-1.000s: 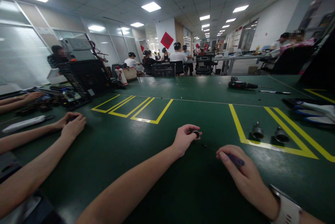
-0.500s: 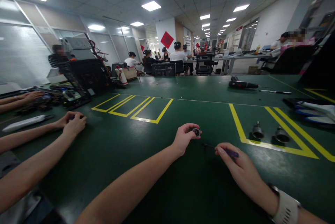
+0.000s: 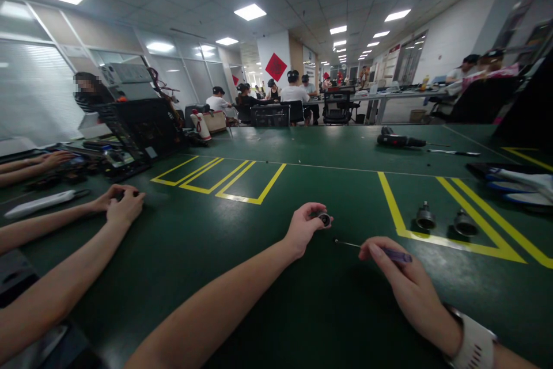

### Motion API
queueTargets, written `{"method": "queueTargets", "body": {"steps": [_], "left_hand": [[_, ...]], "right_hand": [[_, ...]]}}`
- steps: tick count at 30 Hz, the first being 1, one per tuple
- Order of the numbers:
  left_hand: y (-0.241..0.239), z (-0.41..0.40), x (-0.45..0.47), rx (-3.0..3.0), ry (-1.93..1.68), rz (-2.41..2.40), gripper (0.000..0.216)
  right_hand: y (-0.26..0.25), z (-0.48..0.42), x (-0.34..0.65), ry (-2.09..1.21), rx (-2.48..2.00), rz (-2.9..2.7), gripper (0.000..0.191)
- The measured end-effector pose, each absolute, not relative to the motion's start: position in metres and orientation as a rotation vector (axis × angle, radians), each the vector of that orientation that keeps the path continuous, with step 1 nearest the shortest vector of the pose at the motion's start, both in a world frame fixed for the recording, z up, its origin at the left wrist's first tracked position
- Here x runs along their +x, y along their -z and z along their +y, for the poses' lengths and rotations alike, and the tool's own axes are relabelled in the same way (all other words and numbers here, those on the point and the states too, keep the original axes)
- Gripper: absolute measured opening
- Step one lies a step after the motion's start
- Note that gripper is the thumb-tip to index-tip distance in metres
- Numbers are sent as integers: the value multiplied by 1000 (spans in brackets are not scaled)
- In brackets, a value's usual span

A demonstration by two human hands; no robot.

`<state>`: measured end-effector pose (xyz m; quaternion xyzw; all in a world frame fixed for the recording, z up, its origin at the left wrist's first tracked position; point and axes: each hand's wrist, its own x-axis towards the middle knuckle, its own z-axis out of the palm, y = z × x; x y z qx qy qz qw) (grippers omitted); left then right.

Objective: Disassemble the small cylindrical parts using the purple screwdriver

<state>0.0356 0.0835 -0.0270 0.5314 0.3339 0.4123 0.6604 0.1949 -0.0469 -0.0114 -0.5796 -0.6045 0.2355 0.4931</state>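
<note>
My left hand (image 3: 305, 225) rests on the green table (image 3: 268, 277) and pinches a small round black and silver part (image 3: 324, 219) between thumb and fingers. My right hand (image 3: 400, 274) is closed on a small screwdriver with a purple handle (image 3: 395, 254). Its thin shaft (image 3: 348, 243) points left, with the tip a short way from the round part and not touching it.
Two dark round metal parts (image 3: 425, 217) (image 3: 465, 223) stand by the yellow lines at right. A black power tool (image 3: 397, 140) lies farther back. A co-worker's hands (image 3: 121, 202) rest at left, near a white tool (image 3: 41, 203) and black equipment (image 3: 138, 127). People sit at far tables.
My right hand has shifted slightly right and lifted the screwdriver, so its shaft now shows level and clear of the table. My left hand holds the round part in much the same place.
</note>
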Motion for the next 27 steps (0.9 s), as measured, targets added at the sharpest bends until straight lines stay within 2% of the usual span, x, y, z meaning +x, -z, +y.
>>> {"method": "queueTargets", "body": {"steps": [5, 27], "left_hand": [[28, 84, 35, 1238, -905, 694, 25], [36, 83, 35, 1456, -850, 708, 15]], "right_hand": [[10, -47, 192, -555, -1368, -1562, 25], [27, -42, 192, -421, -1326, -1719, 24]]}}
